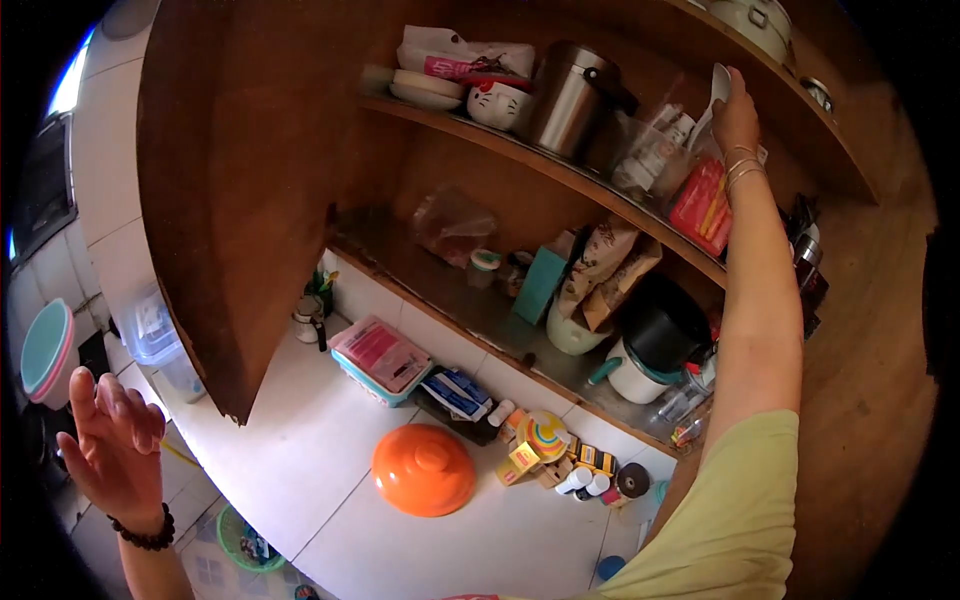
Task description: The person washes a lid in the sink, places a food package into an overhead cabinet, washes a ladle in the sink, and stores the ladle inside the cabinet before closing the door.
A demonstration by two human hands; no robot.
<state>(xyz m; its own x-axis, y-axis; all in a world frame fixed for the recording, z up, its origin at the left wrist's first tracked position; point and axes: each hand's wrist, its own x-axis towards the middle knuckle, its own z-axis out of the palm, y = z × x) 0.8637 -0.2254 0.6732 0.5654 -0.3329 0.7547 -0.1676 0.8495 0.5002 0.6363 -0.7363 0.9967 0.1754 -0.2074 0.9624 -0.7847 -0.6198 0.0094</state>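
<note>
My right hand (pixel 737 118) is raised to the upper shelf of a wooden cabinet, its fingers closed round a white spoon-like utensil (pixel 719 85). Just below that hand are a clear plastic bag (pixel 650 150) and a red packet (pixel 702 205) on the shelf. A steel flask (pixel 572 100) stands further left, beside a white bowl with a cat face (pixel 497 104). At the lower left, my left hand (pixel 115 440) hangs in the air with its fingers apart and nothing in it, near a stacked pair of teal and pink basins (pixel 48 350).
An orange lid (pixel 424 470) lies on the white tiled counter (pixel 330 480), with small boxes and bottles to its right. The wooden cabinet door (pixel 240 180) hangs open at left. A black pot (pixel 664 322) and paper bags fill the lower shelf. A green basket (pixel 235 540) is on the floor.
</note>
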